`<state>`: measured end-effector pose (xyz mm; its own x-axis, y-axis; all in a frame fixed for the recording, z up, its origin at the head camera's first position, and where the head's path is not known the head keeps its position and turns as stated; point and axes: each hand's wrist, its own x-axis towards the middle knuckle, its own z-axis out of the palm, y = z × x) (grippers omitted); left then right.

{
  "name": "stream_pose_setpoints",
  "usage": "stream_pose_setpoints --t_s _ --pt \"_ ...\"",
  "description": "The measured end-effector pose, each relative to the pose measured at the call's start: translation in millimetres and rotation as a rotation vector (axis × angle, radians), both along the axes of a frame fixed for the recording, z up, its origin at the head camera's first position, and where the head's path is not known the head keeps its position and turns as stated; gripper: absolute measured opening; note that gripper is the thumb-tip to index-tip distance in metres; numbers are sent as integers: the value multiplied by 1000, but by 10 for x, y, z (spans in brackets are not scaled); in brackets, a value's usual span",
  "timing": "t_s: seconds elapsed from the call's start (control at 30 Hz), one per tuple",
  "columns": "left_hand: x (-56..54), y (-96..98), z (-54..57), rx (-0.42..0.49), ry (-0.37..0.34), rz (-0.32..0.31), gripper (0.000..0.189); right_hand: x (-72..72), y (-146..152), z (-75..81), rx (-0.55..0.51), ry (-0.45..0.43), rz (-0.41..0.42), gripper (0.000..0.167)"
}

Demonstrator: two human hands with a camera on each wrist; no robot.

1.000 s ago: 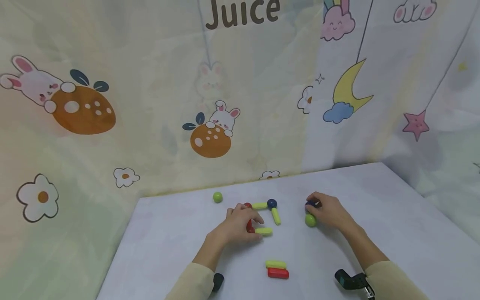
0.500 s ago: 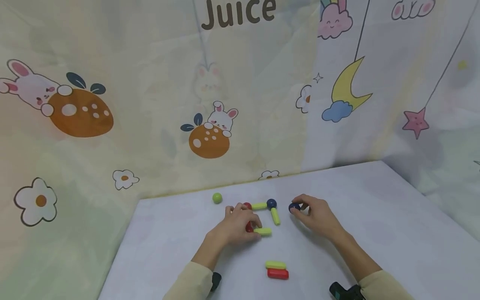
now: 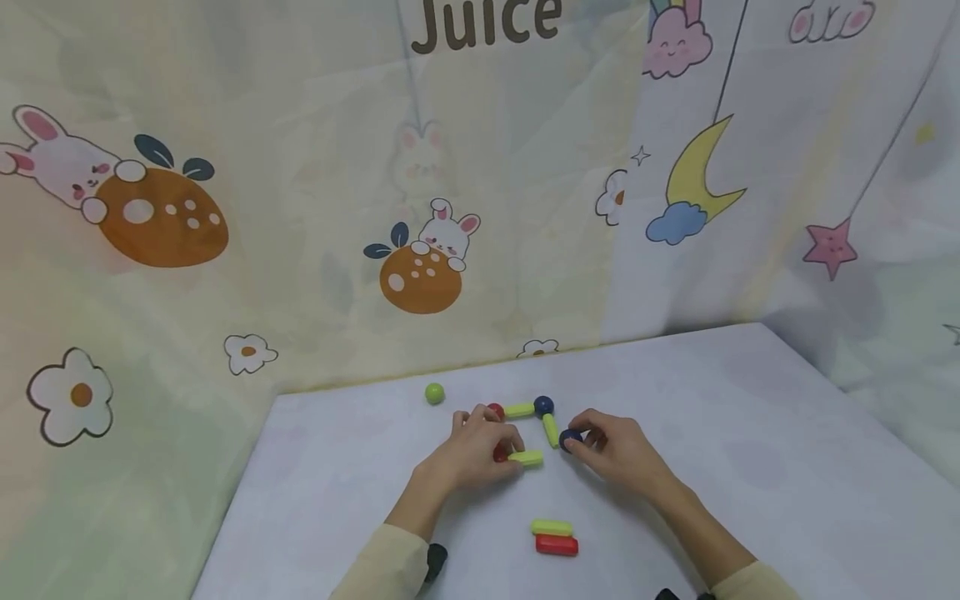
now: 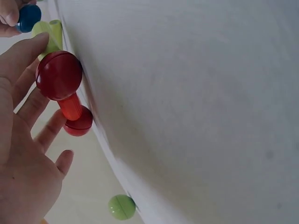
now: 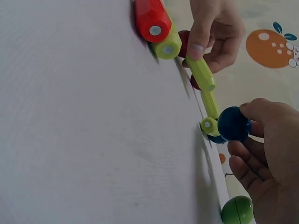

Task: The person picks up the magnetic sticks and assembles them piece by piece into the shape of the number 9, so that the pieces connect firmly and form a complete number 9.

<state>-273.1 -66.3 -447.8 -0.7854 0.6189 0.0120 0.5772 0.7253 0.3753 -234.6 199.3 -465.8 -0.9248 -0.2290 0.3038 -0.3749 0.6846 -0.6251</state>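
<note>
Our right hand (image 3: 627, 455) pinched the glossy dark-blue ball (image 3: 571, 441) between our hands while our left hand (image 3: 475, 454), partly hidden, seemingly pinched a faceted yellow-green rod (image 3: 528, 458), so we judged slow, square alignment best.

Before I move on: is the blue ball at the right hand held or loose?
Held: in the right wrist view, the right hand pinches the blue ball between thumb and fingers.

On the table (image 3: 750, 408), paired rods (image 3: 557, 545) lie before linked pieces (image 3: 543, 406), one ball (image 3: 435, 393) further left.
</note>
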Motion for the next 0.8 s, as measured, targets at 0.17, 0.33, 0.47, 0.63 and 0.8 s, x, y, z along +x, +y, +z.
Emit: stream_pose_setpoints --t_s 0.17,0.33,0.47,0.63,0.8 --pt "-4 6 -5 1 10 -8 12 37 -31 -64 -44 -46 50 16" --pt "-3 9 0 3 10 -8 12 55 -78 -100 -75 -103 69 14" --pt "-1 16 6 0 7 -13 12 79 -112 -109 -104 -149 55 15" --pt "1 12 6 2 4 -11 12 82 -127 -131 -137 -163 64 16" --pt "4 18 2 7 13 -17 11 81 -136 -143 -154 -154 78 17"
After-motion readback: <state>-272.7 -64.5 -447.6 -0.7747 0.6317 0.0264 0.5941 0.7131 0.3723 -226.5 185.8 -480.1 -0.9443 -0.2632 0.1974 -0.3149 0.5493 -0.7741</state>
